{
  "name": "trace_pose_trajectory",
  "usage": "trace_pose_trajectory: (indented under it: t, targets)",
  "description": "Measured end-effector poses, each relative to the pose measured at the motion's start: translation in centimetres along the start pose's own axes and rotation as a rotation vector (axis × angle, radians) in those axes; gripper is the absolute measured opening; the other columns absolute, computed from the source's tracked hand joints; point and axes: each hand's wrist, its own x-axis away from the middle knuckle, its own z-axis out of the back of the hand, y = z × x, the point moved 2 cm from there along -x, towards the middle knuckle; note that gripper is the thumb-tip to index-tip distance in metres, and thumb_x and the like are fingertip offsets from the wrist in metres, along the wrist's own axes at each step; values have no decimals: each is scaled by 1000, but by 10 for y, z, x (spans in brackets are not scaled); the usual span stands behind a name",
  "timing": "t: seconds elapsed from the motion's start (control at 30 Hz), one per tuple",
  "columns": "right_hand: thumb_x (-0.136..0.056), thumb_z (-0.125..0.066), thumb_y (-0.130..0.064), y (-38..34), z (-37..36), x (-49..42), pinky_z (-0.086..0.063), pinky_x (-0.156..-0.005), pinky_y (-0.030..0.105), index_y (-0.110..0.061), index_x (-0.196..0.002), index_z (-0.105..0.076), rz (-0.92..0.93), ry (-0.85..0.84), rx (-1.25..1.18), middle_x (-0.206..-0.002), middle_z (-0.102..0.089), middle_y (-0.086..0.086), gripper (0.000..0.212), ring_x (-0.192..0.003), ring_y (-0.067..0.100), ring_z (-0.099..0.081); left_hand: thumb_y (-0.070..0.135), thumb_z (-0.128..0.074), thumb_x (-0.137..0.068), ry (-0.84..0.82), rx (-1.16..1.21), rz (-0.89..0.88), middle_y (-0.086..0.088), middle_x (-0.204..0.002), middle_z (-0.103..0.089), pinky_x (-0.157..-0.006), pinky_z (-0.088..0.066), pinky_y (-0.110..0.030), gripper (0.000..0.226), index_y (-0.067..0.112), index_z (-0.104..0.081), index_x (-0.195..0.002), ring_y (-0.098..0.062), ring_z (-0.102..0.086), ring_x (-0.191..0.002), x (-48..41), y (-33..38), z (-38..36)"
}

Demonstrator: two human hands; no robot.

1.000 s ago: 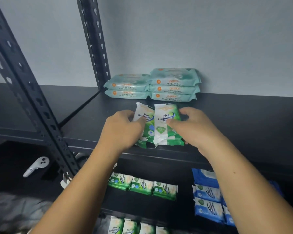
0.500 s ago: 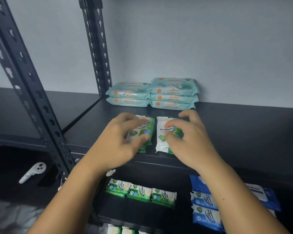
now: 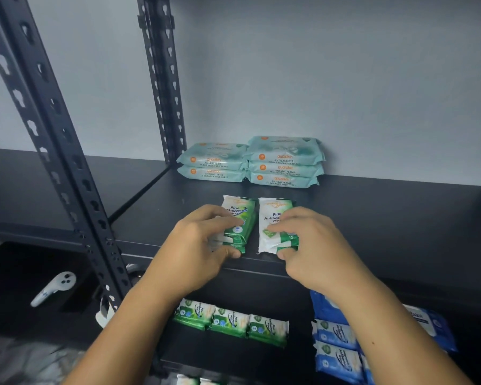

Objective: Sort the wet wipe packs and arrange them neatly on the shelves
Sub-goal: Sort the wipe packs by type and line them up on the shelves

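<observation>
Two small piles of glossy green-and-white film packs lettered "Pine Antibacterial Wipes" lie side by side near the front edge of the matte black shelf (image 3: 386,218). The left hand (image 3: 197,251) curls round the left pile (image 3: 240,215), thumb at its near end, and the right hand (image 3: 314,245) grips the right pile (image 3: 270,218) likewise. Behind them, by the wall, soft pale teal guardian packs (image 3: 283,162) marked "Antibacterial Fragrance Free Wipes" are stacked two and three high.

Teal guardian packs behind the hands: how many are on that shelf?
5. Two in the left stack, three in the right stack, side by side at the back of the shelf. Any behind them would be hidden.
</observation>
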Motion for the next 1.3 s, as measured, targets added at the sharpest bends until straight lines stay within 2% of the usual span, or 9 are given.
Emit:
trace_pose_trajectory:
  t: [0.13,0.2,0.37,0.47,0.57,0.63,0.87,1.03,1.3]
  targets:
    - [-85,-73,-10,-4,-14,-11,-43,-105,30,-31,-126,-69,12,34,17,-135,-52,-15,47,-119,16,-54,22,-88,-76,112,-76,27,15,-120,-60,-88,-54,-33,45,28,-74,-118,-12,-61,-108,3,3,-14]
    - [-86,-72,-11,-12,-24,-21,-45,-103,31,-29,-128,-69,42,41,32,-134,-53,-12,46,-117,18,-55,19,-86,-76,148,-130,47,13,-121,-61,-85,-55,-36,44,28,-75,-117,-17,-61,-109,3,0,-17]
    - [-90,-69,-13,-44,-51,-55,-47,-99,35,-25,-133,-65,160,25,45,-132,-53,-5,45,-116,22,-55,11,-87,-71,229,-223,125,9,-119,-67,-86,-51,-28,42,24,-78,-110,-13,-60,-107,-5,-38,7]
    - [-91,-68,-16,-67,-72,-79,-49,-95,40,-25,-135,-63,235,19,71,-127,-54,-1,44,-114,26,-55,5,-85,-70,217,-288,149,4,-117,-70,-90,-52,-33,43,20,-78,-109,-20,-62,-108,-12,-68,26]
    - [-91,-69,-20,-85,-90,-100,-50,-88,43,-22,-134,-55,285,68,88,-123,-55,2,46,-106,29,-53,1,-75,-78,165,-319,238,5,-120,-63,-76,-52,-34,42,20,-70,-116,-23,-64,-96,-24,-87,40]
    - [-91,-69,-23,-92,-99,-113,-48,-82,42,-20,-125,-50,297,100,106,-119,-56,2,39,-100,29,-53,1,-70,-82,106,-347,256,3,-121,-57,-73,-48,-34,43,19,-63,-120,-26,-62,-97,-35,-99,45]
    - [-88,-73,-22,-93,-119,-143,-52,-76,42,-20,-111,-59,257,176,-26,-117,-37,3,27,-93,26,-50,2,-60,-81,16,-282,339,2,-136,-47,-79,-38,-30,51,23,-49,-126,-25,-53,-109,-57,-128,45]
    - [-88,-73,-24,-87,-125,-153,-52,-80,45,-22,-111,-60,203,203,-38,-113,-41,1,27,-100,25,-46,-2,-55,-77,-5,-291,308,3,-138,-46,-81,-38,-30,58,23,-50,-129,-25,-51,-115,-67,-132,42]
    - [-87,-73,-18,-86,-128,-161,-53,-78,44,-21,-111,-61,189,214,-31,-114,-46,2,27,-96,28,-52,-4,-54,-80,-9,-272,301,8,-139,-44,-79,-45,-32,58,29,-47,-127,-22,-54,-110,-72,-140,39]
